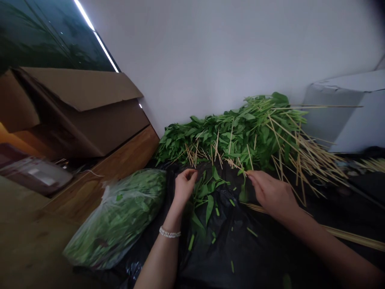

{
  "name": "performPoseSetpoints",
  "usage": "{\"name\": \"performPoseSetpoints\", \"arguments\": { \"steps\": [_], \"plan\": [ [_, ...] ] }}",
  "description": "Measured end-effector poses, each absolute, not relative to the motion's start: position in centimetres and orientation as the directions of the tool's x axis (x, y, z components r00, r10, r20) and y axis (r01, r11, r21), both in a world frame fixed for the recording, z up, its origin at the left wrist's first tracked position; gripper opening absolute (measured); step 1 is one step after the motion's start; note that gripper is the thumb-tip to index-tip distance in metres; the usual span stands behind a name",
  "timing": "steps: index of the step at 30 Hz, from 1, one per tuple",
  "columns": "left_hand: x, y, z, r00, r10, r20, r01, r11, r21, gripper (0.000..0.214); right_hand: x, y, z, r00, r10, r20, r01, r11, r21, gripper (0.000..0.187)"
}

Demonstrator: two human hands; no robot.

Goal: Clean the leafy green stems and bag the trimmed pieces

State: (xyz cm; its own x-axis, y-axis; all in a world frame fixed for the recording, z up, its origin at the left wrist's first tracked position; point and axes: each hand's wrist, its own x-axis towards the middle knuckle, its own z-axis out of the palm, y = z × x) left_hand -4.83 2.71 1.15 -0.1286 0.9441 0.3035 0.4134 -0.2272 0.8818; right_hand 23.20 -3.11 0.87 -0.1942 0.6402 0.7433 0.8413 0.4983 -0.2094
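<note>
- Leafy greens (pixel 216 132) lie heaped just beyond both your hands, against the white wall (pixel 210 52), with thin sticks (pixel 313 156) poking out, thickest beyond your right hand.
- Your right hand (pixel 272 194) reaches in from the right, back of the hand up, thumb and fingertips pinched closed on a green sprig (pixel 243 192) that hangs from them.
- Your left hand (pixel 184 185) bends inward at the wrist, fingers curled towards the thumb; you cannot tell whether anything is between them. A beaded bracelet (pixel 170 233) circles that wrist.
- Loose leaves and cut stem pieces (pixel 209 206) lie between your hands on black plastic (pixel 228 253).
- Left of your left hand, a clear bag (pixel 120 220), gathered at its neck, bulges with greens.
- Farther left, a cardboard box (pixel 90 116) has raised flaps, its contents hidden.
- Beyond your right hand stands a white box (pixel 351 108), contents unseen.
</note>
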Motion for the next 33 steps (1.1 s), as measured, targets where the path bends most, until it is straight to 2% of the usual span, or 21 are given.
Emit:
{"name": "performPoseSetpoints", "arguments": {
  "steps": [2,5,7,10,12,14,16,19,22,24,28,33],
  "plan": [
    [-6.0,2.8,1.0,-0.045,0.956,0.288,0.545,-0.219,0.81,0.015,23.2,-3.2,0.8,-0.206,0.644,0.737,0.834,0.509,-0.212,0.028],
    [-7.9,2.7,1.5,0.132,0.963,0.235,0.718,-0.257,0.647,0.037,23.1,-3.2,0.7,-0.211,0.651,0.729,0.836,0.506,-0.21,0.029],
    [-9.0,2.4,2.0,0.247,0.953,0.173,0.771,-0.302,0.56,0.054,23.1,-3.2,0.7,-0.217,0.652,0.726,0.837,0.507,-0.205,0.029],
    [-9.6,1.8,2.8,0.397,0.915,0.064,0.774,-0.372,0.513,0.069,23.0,-3.3,0.7,-0.225,0.652,0.725,0.84,0.507,-0.195,0.029],
    [-9.2,1.5,3.3,0.476,0.879,0.02,0.736,-0.41,0.539,0.063,23.0,-3.3,0.7,-0.222,0.649,0.728,0.841,0.505,-0.193,0.028],
    [-8.4,1.3,3.7,0.508,0.86,0.041,0.652,-0.416,0.633,0.038,22.9,-3.3,0.7,-0.221,0.647,0.73,0.842,0.504,-0.192,0.028],
    [-7.4,1.2,4.1,0.481,0.869,0.116,0.531,-0.394,0.751,0.018,22.9,-3.3,0.7,-0.226,0.645,0.73,0.841,0.507,-0.188,0.027],
    [-6.3,1.2,4.3,0.328,0.917,0.229,0.376,-0.349,0.858,0.021,22.8,-3.4,0.7,-0.238,0.641,0.73,0.834,0.52,-0.184,0.027],
    [-5.7,1.3,4.0,0.142,0.95,0.279,0.249,-0.307,0.919,0.026,22.4,-3.6,0.6,-0.267,0.639,0.721,0.813,0.551,-0.188,0.028],
    [-5.3,1.3,3.6,0.087,0.964,0.252,0.137,-0.262,0.955,0.03,22.1,-3.8,0.5,-0.306,0.637,0.707,0.791,0.583,-0.183,0.028],
    [-4.1,1.2,2.7,0.111,0.986,0.128,-0.055,-0.123,0.991,0.035,21.5,-4.1,0.1,-0.388,0.647,0.657,0.76,0.628,-0.169,0.029],
    [-2.7,1.2,2.0,0.037,0.994,0.102,-0.137,-0.096,0.986,0.029,21.0,-4.4,0.0,-0.446,0.653,0.611,0.736,0.657,-0.165,0.031]
  ]
}}
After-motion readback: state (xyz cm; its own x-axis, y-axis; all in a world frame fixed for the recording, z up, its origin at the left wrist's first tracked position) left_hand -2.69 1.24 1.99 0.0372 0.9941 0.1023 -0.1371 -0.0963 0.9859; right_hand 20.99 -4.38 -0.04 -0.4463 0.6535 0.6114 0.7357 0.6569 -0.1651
